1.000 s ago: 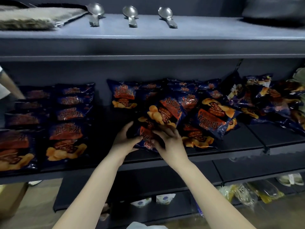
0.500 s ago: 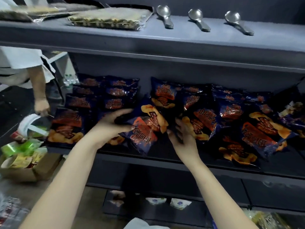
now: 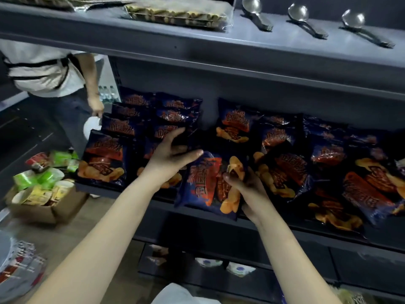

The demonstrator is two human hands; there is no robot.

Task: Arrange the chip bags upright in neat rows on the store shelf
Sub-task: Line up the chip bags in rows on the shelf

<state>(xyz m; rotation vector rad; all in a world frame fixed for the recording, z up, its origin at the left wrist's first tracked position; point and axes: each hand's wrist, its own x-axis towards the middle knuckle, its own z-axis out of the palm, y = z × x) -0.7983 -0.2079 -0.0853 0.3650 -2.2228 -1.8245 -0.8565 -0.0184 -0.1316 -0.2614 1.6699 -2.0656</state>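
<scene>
Dark blue chip bags with orange print fill the middle shelf [image 3: 285, 229]. At the left, bags stand upright in two rows [image 3: 103, 159]. One bag [image 3: 203, 185] sits at the shelf's front edge between my hands, turned sideways. My right hand [image 3: 245, 189] grips its right side, thumb on the front. My left hand [image 3: 171, 154] hovers at its upper left corner with fingers spread, in front of the second row. One upright bag [image 3: 234, 126] stands behind. To the right, several bags lie in a loose pile [image 3: 328, 172].
Another person [image 3: 54, 71] stands at the left end of the shelf. A cardboard box of cup noodles [image 3: 41, 194] sits on the floor below. The top shelf [image 3: 241, 53] carries a wrapped snack tray [image 3: 179, 14] and three metal ladles [image 3: 306, 23]. Packets lie on the bottom shelf.
The view swung left and closer. The bag between my hands moved left toward the upright rows. My left hand rose from its side to its upper corner.
</scene>
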